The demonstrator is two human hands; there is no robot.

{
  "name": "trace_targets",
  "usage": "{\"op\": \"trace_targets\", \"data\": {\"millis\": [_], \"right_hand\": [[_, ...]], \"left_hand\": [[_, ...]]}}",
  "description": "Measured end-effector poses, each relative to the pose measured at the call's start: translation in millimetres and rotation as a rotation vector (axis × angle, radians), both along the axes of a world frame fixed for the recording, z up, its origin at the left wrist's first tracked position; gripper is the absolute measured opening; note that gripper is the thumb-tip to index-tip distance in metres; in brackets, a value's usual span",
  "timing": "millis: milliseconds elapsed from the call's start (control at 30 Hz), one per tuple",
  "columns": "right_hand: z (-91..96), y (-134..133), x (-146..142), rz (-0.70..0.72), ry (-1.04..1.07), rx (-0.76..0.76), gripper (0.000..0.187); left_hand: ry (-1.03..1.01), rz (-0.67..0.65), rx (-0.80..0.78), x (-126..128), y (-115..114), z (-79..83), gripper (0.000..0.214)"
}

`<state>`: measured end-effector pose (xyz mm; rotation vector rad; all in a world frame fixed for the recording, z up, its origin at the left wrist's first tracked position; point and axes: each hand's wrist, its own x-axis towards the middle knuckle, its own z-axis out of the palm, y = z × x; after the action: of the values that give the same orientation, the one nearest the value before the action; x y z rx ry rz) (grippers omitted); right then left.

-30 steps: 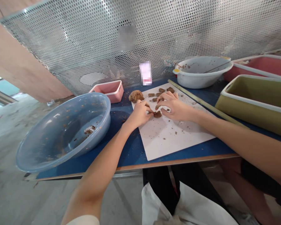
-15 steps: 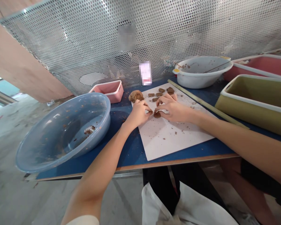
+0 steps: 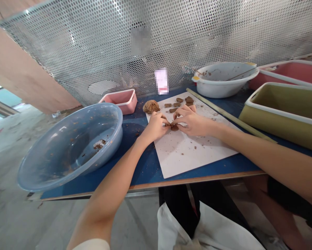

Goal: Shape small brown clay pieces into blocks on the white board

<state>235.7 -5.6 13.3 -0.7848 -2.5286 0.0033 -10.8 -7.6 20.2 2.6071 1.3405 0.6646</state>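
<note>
A small brown clay piece (image 3: 174, 127) lies on the white board (image 3: 189, 152). My left hand (image 3: 156, 125) pinches its left side with curled fingers. From the right, my right hand (image 3: 193, 121) pinches the same piece with thumb and fingertips. Several more small brown pieces (image 3: 177, 103) sit in a row at the board's far edge. A bigger brown clay lump (image 3: 151, 106) rests at the board's far left corner.
A large blue basin (image 3: 69, 146) overhangs the blue table (image 3: 145, 166) at left. A pink tray (image 3: 120, 100) is behind it. A white basin (image 3: 223, 80), an olive tub (image 3: 286, 111), a red tub (image 3: 296, 73) and a long stick (image 3: 228, 116) lie right. Perforated metal screen behind.
Both hands have drawn closer together around the small clay piece, the right fingers curling down from a flatter pose. Nothing else has shifted.
</note>
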Motion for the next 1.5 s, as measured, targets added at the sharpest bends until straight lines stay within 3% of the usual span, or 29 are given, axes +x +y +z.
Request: {"op": "trace_targets", "data": {"millis": [300, 667, 1033, 1300, 1500], "right_hand": [[0.9, -0.1, -0.4, 0.027, -0.003, -0.005, 0.029], [4.9, -0.5, 0.5, -0.085, 0.045, 0.025, 0.022], [5.8, 0.2, 1.8, -0.035, 0.026, 0.044, 0.024], [4.3, 2.2, 6.8, -0.037, -0.121, 0.185, 0.028], [10.1, 8.8, 14.3, -0.029, -0.037, 0.138, 0.038]], "left_hand": [[0.008, 0.006, 0.005, -0.1, 0.4, -1.3, 0.011], [0.018, 0.035, 0.015, -2.3, -2.6, 4.4, 0.008], [0.003, 0.022, -0.016, -2.5, 0.8, 1.4, 0.006], [0.012, 0.032, -0.009, -0.8, -2.2, 3.9, 0.007], [0.006, 0.04, -0.001, -1.4, -2.0, 4.7, 0.006]]}}
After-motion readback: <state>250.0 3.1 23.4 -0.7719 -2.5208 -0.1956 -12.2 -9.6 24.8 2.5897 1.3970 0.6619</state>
